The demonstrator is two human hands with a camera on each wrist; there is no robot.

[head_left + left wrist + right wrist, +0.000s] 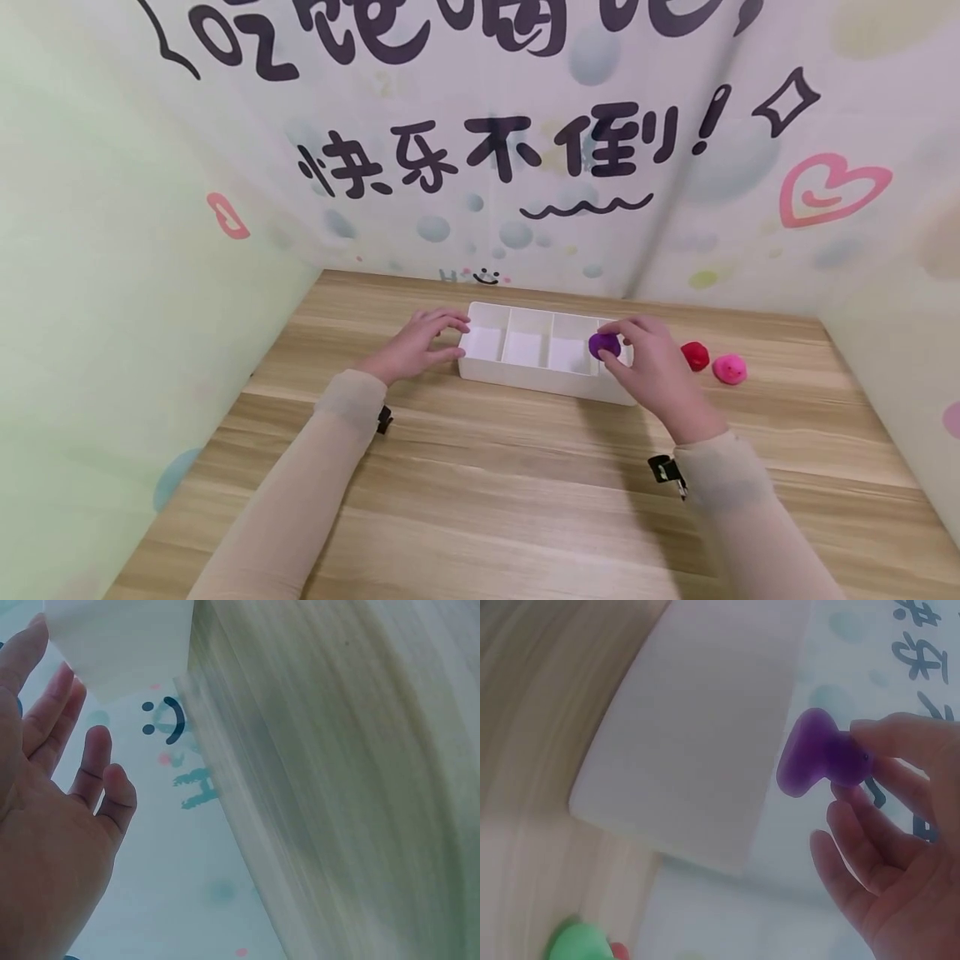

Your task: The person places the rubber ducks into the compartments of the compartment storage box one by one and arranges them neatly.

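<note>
Starting at the left, we see the left hand point(420, 340) resting with relaxed, straight fingers point(94, 761) against the left end of the white tray point(525, 377), gripping nothing. The tray's long axis runs left to right across the bench point(480, 492). Over its rightmost compartment the right hand point(654, 360) pinches a purple toy point(604, 345) at its fingertips point(885, 735), so this hand is the nearer one. Right of the tray lie a red toy point(695, 356) and a pink toy point(730, 368). Wall writing point(495, 154) reads "快乐不倒!".

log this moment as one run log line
left hand: steadies white tray | right hand: pinches purple toy over tray's right end
</note>
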